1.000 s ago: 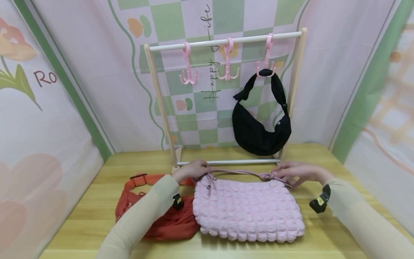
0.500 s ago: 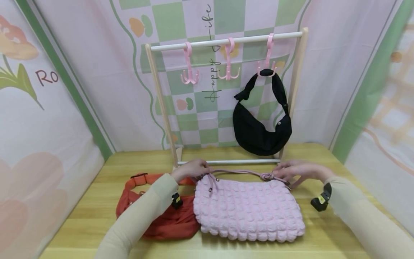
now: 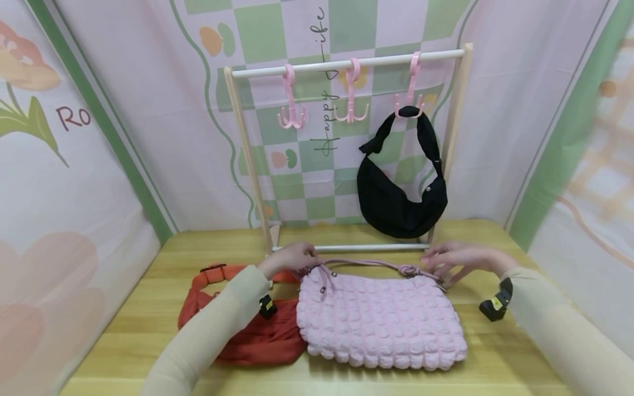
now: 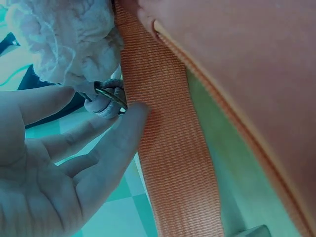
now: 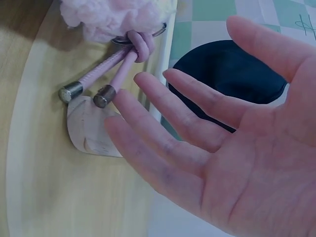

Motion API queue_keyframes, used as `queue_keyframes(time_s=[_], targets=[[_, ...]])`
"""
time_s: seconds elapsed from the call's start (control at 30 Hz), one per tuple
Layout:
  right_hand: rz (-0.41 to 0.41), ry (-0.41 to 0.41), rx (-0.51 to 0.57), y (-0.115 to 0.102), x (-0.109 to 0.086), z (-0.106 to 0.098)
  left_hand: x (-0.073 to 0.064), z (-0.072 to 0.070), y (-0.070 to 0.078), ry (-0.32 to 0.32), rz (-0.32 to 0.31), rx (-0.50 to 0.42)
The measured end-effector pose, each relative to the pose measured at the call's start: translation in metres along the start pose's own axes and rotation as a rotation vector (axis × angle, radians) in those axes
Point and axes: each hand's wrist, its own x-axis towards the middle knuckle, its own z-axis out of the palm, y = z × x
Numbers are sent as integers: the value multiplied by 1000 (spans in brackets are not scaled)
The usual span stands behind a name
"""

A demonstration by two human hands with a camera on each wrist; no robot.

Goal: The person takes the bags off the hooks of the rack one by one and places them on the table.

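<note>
A puffy pink handbag (image 3: 381, 324) lies on the table, its thin cord strap (image 3: 364, 262) stretched along the back. My left hand (image 3: 292, 258) is at the bag's left top corner. In the left wrist view, its fairly straight fingers (image 4: 111, 158) lie around the strap's knot (image 4: 106, 101) and metal ring, with a fingertip against an orange webbing strap (image 4: 170, 143). My right hand (image 3: 463, 259) is by the knot at the right corner. In the right wrist view, its fingers (image 5: 163, 136) are spread, near the metal-tipped cord ends (image 5: 111, 89), and hold nothing.
Red-orange bag (image 3: 257, 341) lies left of the pink one, partly under my left arm. Behind stands a rack (image 3: 451, 126) with pink hooks (image 3: 350, 99) on its white bar (image 3: 317, 66). A black shoulder bag (image 3: 396, 203) hangs from the right hook.
My right hand has drawn slightly back from the pink handbag's right strap knot, its fingers loosening. My left hand has shifted slightly left. The pink bag stays in place.
</note>
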Motion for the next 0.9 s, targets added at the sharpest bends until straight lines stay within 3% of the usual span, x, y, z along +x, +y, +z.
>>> queue_keyframes(time_s=[0.6, 0.77, 0.9], targets=[[-60, 18, -87, -13, -15, -12, -6, -11, 9, 27, -21, -107], [-80, 36, -111, -20, -19, -14, -7, -14, 15, 67, 0, -92], [-103, 85, -140, -26, -22, -16, -8, -16, 21, 132, 56, -40]])
